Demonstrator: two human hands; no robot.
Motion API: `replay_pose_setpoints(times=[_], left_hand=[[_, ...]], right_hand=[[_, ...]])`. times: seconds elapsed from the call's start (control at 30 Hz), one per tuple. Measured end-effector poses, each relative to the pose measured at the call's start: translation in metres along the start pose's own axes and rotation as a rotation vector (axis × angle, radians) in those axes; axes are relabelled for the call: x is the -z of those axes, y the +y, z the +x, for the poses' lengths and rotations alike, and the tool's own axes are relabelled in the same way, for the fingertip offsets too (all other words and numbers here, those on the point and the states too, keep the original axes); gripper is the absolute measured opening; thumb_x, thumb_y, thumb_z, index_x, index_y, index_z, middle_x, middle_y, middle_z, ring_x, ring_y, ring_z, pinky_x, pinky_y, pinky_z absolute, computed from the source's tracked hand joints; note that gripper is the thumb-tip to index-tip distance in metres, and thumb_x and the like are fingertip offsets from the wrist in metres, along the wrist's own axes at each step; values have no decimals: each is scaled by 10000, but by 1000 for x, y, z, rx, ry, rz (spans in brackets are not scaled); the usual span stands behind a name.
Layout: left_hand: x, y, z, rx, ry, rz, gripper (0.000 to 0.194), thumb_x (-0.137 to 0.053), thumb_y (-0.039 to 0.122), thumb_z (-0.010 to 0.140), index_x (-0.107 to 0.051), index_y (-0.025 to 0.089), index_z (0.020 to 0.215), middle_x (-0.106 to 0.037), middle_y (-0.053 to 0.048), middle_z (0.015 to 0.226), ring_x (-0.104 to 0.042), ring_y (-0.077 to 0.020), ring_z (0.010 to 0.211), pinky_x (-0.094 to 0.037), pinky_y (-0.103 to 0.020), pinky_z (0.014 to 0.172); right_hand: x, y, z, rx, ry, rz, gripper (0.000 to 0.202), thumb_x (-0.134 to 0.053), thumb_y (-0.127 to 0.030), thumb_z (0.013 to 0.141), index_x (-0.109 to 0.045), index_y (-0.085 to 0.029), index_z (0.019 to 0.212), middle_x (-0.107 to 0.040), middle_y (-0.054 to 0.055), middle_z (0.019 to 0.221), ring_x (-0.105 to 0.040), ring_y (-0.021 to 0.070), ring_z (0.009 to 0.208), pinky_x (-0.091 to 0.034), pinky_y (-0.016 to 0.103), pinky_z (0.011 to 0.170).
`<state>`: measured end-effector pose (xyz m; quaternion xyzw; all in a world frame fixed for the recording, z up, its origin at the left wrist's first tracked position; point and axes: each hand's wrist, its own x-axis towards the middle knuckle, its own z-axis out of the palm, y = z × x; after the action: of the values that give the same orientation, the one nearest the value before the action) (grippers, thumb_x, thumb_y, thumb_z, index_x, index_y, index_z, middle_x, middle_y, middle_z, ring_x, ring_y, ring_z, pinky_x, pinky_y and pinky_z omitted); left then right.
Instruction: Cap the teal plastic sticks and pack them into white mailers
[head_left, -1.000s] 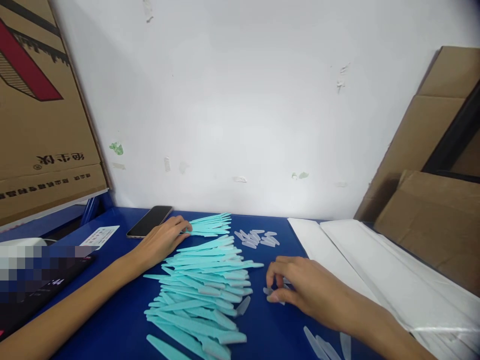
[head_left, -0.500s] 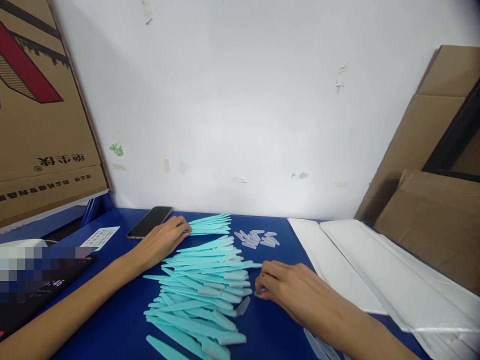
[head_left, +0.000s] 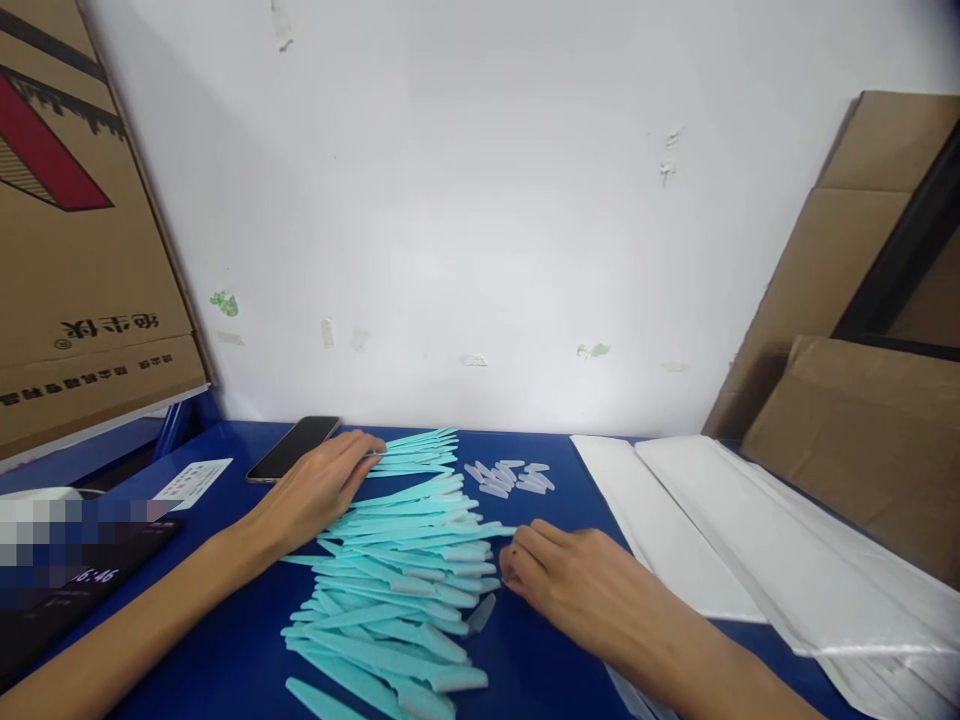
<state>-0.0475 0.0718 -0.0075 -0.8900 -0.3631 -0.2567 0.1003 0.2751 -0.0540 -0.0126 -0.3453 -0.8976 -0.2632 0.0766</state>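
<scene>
Left hand (head_left: 328, 485) — at turquoise pieces (head_left: 420, 447), blue table (head_left: 525, 655)

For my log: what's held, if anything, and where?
Cannot tell: left hand touches far teal, plastic-looking, knife-shaped pieces at left ends; right hand, curled, hides any hold.

Bright, soft light | wall (head_left: 465, 200) brightest mid-frame | top-right corner dark | edges stretched | pixelated patch (head_left: 45, 550) left

The left hand (head_left: 330, 485) contacts the rear group of turquoise knife-shaped pieces (head_left: 424, 452) on the blue tabletop (head_left: 225, 620). The right hand (head_left: 566, 570) is curled beside the larger front pile (head_left: 397, 580); its fingertips are hidden. Translucent slips (head_left: 497, 478) lie right of the rear group.
</scene>
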Motion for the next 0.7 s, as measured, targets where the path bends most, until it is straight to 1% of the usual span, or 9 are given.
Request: replay_pose_setpoints(times=[0.1,0.2,0.33,0.5,0.6,0.7], left_hand=[[6,11,0,-63,66,-38,239,-374,277,1060,-565,176,1161,-642,-63,1037,-644,-184,909,-505,-278,786],[10,22,0,-153,100,-43,208,-404,234,1053,-579,180,1150,-640,-57,998,-638,-165,853,-502,-262,742],[13,39,-2,-211,105,-39,197,-422,215,1051,-578,188,1169,-644,-57,969,-632,-154,818,-490,-250,690],[14,52,-5,-247,81,-69,187,-420,179,1050,-555,201,1178,-643,-65,987,-630,-163,863,-497,-267,742],[15,55,-7,-248,75,-83,192,-424,175,1048,-552,203,1188,-642,-67,989,-629,-162,850,-496,-260,717],[15,56,-7,-244,82,-104,198,-417,189,1050,-564,203,1182,-651,-64,975,-637,-157,841,-507,-252,720]], right_hand=[[7,7,-3,-104,19,80,77,-542,-132,982,-534,-206,963,-607,-27,707,-583,161,575,-238,315,440],[13,13,-7,-194,35,192,130,-475,-122,1005,-541,-230,1037,-631,-39,725,-586,136,560,-287,270,474],[16,15,-8,-251,23,312,208,-471,-107,991,-566,-246,1113,-685,-9,821,-649,148,641,-381,238,526],[16,13,-7,-253,41,387,386,-475,-70,972,-557,-278,1286,-732,37,1021,-724,184,837,-530,245,648],[14,13,-6,-299,99,421,414,-465,-105,1001,-518,-276,1374,-743,66,1131,-739,212,947,-586,290,735],[12,14,-5,-370,170,477,378,-466,-164,1025,-522,-258,1387,-757,75,1151,-749,223,974,-607,319,790]])
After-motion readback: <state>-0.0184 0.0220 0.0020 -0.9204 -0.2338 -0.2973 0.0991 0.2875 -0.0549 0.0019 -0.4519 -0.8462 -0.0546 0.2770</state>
